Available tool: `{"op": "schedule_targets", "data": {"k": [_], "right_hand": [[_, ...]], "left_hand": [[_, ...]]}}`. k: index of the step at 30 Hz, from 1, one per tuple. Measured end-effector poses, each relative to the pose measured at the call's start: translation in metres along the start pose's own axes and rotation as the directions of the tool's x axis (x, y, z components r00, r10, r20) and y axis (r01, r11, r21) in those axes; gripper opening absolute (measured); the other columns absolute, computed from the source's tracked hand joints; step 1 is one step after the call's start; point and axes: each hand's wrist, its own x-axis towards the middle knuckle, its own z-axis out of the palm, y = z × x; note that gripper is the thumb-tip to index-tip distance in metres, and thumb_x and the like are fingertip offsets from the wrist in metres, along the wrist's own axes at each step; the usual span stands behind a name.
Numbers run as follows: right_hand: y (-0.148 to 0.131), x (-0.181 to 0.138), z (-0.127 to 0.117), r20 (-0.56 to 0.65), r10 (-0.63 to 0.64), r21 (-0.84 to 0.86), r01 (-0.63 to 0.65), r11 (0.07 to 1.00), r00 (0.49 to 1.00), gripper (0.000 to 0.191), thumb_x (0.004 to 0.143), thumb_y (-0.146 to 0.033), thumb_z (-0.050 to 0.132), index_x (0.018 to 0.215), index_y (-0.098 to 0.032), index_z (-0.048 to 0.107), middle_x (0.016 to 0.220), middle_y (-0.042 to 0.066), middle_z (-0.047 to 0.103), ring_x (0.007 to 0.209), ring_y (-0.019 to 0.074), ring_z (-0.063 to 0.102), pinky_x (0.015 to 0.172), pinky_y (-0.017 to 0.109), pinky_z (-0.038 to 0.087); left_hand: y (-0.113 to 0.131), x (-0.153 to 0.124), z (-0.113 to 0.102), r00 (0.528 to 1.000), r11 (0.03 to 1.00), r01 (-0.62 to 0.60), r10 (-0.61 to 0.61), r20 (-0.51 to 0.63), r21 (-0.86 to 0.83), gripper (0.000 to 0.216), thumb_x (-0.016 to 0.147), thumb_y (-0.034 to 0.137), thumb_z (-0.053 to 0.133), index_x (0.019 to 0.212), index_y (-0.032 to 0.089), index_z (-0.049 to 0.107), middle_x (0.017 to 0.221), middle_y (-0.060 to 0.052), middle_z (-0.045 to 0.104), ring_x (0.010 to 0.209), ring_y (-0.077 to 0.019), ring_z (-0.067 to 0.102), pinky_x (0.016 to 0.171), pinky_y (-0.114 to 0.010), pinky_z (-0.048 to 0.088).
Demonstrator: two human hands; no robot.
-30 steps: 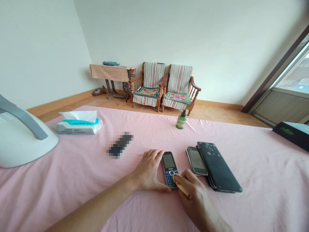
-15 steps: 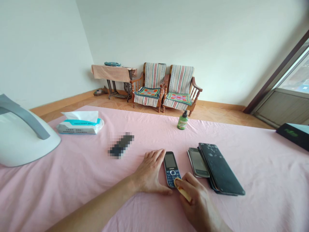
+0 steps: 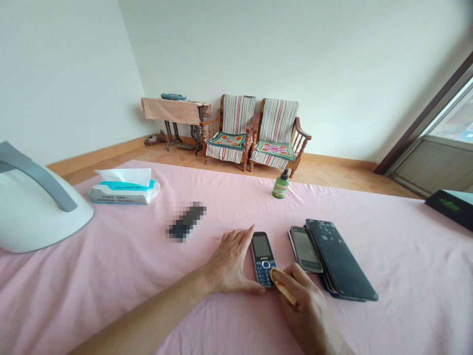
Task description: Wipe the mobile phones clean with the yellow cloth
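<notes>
A dark blue keypad phone (image 3: 263, 259) lies face up on the pink cloth (image 3: 155, 276). My left hand (image 3: 231, 264) is spread along its left side, fingers stretched out near the top corner and thumb by the bottom edge. In my right hand (image 3: 303, 296), pinched fingers hold a small pale-yellow cloth (image 3: 286, 290) against the keypad's lower right. Most of the cloth is hidden by the fingers. Just right of it sits a grey touchscreen phone (image 3: 306, 250), beside a stack of larger phones topped by a worn black one (image 3: 342, 261).
A green spray bottle (image 3: 281, 185) stands farther back. On the left are a tissue pack (image 3: 123, 191), a blurred-out dark object (image 3: 186, 222) and a white appliance with a grey handle (image 3: 40, 212). A black box (image 3: 449, 209) lies at the right edge. Two wooden chairs (image 3: 246, 140) stand beyond.
My right hand has shifted the yellow cloth slightly up and right over the keypad. My left index fingertip sits a little higher. The phone stays in place.
</notes>
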Motion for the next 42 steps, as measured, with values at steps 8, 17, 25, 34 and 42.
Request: {"op": "schedule_targets", "data": {"k": [8,17,25,34,42], "right_hand": [[-0.001,-0.001,-0.008,0.016,-0.016,0.059,0.015,0.998,1.0,0.032,0.078,-0.003,0.043,0.098,-0.02,0.061,0.084,0.006,0.055,0.074,0.0163,0.058,0.065,0.025,0.048],[-0.011,0.0,-0.001,0.162,-0.046,0.012,0.045,0.999,0.986,0.026,0.082,-0.004,0.04,0.089,-0.018,0.06,0.083,0.007,0.055,0.075,0.0193,0.055,0.063,0.029,0.045],[-0.002,0.001,-0.013,0.129,0.002,-0.113,0.012,0.993,0.992,0.025,0.081,-0.003,0.041,0.082,-0.018,0.061,0.077,0.005,0.051,0.071,0.0188,0.051,0.061,0.03,0.04],[-0.014,0.012,-0.01,0.135,-0.009,-0.081,0.02,0.997,0.991,0.031,0.079,0.002,0.042,0.088,-0.02,0.062,0.081,0.004,0.051,0.075,0.0186,0.05,0.064,0.029,0.038],[-0.011,0.011,-0.007,0.126,-0.014,-0.002,0.014,1.0,0.992,0.029,0.085,-0.003,0.038,0.09,-0.019,0.062,0.082,0.005,0.05,0.075,0.0183,0.05,0.064,0.028,0.038]], "left_hand": [[0.002,0.0,-0.001,0.999,1.0,-0.019,0.019,-0.037,-0.007,0.121,0.054,0.064,0.073,0.146,0.019,0.009,0.139,-0.016,0.04,0.125,-0.036,0.037,0.104,-0.053,0.026],[0.0,0.0,0.001,0.998,0.999,-0.036,0.035,-0.055,-0.019,0.125,0.051,0.063,0.076,0.146,0.022,0.006,0.138,-0.015,0.041,0.124,-0.0365,0.038,0.104,-0.053,0.026],[-0.002,0.0,0.002,0.999,1.0,-0.031,0.031,-0.037,0.003,0.125,0.052,0.067,0.073,0.146,0.021,0.005,0.14,-0.016,0.038,0.125,-0.0367,0.036,0.104,-0.054,0.025],[0.0,0.001,0.001,0.999,1.0,-0.027,0.027,-0.046,-0.001,0.121,0.055,0.068,0.071,0.146,0.02,0.009,0.137,-0.016,0.042,0.123,-0.0351,0.039,0.102,-0.051,0.028],[-0.001,0.001,0.001,0.999,1.0,-0.023,0.023,-0.042,-0.001,0.117,0.056,0.067,0.071,0.146,0.019,0.012,0.139,-0.016,0.041,0.124,-0.0355,0.038,0.102,-0.052,0.027]]}}
